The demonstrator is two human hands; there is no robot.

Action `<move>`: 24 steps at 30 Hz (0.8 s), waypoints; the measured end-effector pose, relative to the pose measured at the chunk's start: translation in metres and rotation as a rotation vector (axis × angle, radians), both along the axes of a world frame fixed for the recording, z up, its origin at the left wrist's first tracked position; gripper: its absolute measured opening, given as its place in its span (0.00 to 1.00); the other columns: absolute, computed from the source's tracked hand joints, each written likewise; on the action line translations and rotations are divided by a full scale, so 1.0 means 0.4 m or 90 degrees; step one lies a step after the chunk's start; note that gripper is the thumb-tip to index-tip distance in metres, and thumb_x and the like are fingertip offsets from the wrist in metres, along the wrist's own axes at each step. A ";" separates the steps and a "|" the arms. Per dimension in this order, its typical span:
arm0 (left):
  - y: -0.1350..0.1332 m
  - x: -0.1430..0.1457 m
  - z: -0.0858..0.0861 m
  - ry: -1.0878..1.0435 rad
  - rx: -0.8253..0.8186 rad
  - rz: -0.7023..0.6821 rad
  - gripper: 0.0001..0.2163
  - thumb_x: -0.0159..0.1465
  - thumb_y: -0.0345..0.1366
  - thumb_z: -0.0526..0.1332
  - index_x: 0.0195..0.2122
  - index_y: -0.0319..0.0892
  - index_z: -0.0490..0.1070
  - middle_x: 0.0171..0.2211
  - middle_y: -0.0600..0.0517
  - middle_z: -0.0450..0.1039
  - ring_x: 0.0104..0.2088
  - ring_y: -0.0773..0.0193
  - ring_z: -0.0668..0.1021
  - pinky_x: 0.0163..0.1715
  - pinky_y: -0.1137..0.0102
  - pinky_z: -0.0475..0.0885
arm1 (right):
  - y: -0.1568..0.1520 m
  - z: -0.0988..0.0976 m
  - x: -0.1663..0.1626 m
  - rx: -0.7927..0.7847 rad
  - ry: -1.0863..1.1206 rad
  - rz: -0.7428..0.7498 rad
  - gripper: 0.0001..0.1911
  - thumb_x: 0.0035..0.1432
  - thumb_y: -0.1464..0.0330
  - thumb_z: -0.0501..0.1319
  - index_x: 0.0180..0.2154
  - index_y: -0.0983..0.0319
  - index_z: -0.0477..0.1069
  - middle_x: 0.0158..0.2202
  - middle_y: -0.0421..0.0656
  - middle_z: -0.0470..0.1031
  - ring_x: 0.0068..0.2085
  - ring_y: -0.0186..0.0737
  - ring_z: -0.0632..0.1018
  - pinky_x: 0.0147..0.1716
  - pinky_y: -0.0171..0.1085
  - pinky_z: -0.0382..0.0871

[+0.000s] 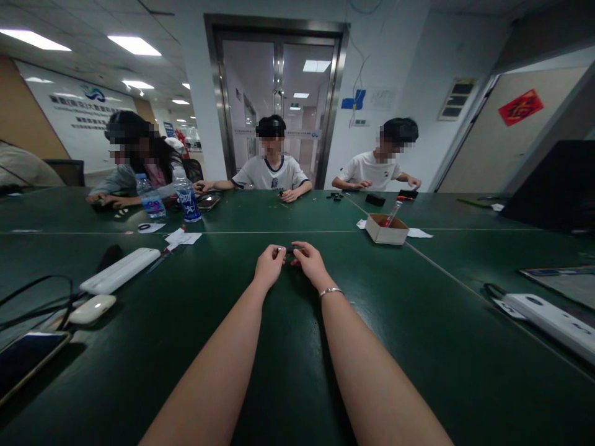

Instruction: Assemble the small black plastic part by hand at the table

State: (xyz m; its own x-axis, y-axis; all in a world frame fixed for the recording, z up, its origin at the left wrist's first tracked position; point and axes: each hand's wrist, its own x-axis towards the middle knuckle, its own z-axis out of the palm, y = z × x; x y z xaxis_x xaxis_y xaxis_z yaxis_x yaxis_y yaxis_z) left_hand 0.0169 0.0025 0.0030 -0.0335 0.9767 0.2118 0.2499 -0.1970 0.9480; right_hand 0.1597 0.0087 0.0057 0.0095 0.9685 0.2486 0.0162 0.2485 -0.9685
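Note:
Both of my arms reach forward over the green table [292, 322]. Between my hands is a small dark object [290, 250], too small to name. My left hand [269, 266] pinches its left end with thumb and fingers. On the other end, my right hand [308, 260] closes its fingertips; a silver bracelet [331, 291] circles that wrist. The fingers cover much of the small object, and it appears to be held just above the table top.
Ahead stands a small open box [387, 235] with a clear tube in it. Two water bottles [188, 201] are at the left back. A white power bank [119, 271], cables and a phone [32, 359] lie left; a white device [553, 319] lies right. Several people sit opposite.

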 end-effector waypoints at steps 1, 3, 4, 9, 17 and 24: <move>0.000 0.000 0.000 0.007 -0.001 -0.001 0.09 0.65 0.40 0.58 0.40 0.41 0.72 0.33 0.50 0.75 0.32 0.64 0.76 0.33 0.71 0.69 | 0.001 0.000 0.001 -0.002 0.001 0.003 0.10 0.55 0.71 0.63 0.42 0.62 0.73 0.26 0.37 0.74 0.23 0.33 0.76 0.25 0.32 0.70; 0.000 -0.002 0.001 0.015 -0.002 -0.007 0.09 0.65 0.40 0.59 0.39 0.41 0.72 0.32 0.50 0.75 0.31 0.64 0.76 0.32 0.71 0.69 | 0.003 0.000 0.003 -0.012 0.003 0.006 0.10 0.56 0.72 0.63 0.42 0.62 0.73 0.26 0.38 0.74 0.23 0.33 0.76 0.25 0.32 0.70; -0.001 -0.002 0.002 0.016 -0.002 -0.009 0.09 0.65 0.40 0.59 0.39 0.41 0.72 0.32 0.50 0.75 0.31 0.64 0.76 0.32 0.71 0.68 | 0.004 0.000 0.003 -0.017 0.005 0.006 0.10 0.56 0.73 0.62 0.42 0.62 0.73 0.27 0.38 0.75 0.23 0.33 0.76 0.25 0.32 0.71; -0.010 -0.008 0.011 0.023 -0.010 -0.019 0.08 0.64 0.41 0.58 0.36 0.42 0.71 0.30 0.52 0.74 0.31 0.64 0.75 0.32 0.71 0.68 | 0.005 0.000 0.001 -0.040 0.003 0.001 0.10 0.56 0.73 0.62 0.42 0.63 0.74 0.28 0.39 0.75 0.23 0.33 0.76 0.25 0.32 0.71; -0.012 -0.013 0.006 0.040 -0.005 -0.026 0.09 0.65 0.42 0.57 0.34 0.43 0.69 0.26 0.54 0.72 0.29 0.64 0.75 0.30 0.71 0.67 | -0.002 0.004 -0.004 -0.036 -0.011 0.001 0.09 0.57 0.74 0.62 0.41 0.64 0.74 0.26 0.39 0.75 0.23 0.32 0.76 0.26 0.32 0.71; -0.023 -0.010 0.022 0.090 -0.008 -0.005 0.08 0.65 0.40 0.56 0.32 0.43 0.68 0.24 0.55 0.72 0.27 0.65 0.74 0.30 0.71 0.65 | -0.003 0.003 0.001 -0.021 -0.018 0.010 0.09 0.56 0.74 0.63 0.41 0.63 0.75 0.26 0.39 0.75 0.24 0.33 0.76 0.27 0.32 0.70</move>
State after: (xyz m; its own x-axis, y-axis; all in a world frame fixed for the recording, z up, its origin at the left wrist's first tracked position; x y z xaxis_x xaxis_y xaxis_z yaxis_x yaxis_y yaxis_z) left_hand 0.0128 -0.0065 0.0116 0.0033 0.9794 0.2019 0.3803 -0.1880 0.9056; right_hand 0.1601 0.0074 0.0068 -0.0128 0.9763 0.2159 0.0404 0.2162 -0.9755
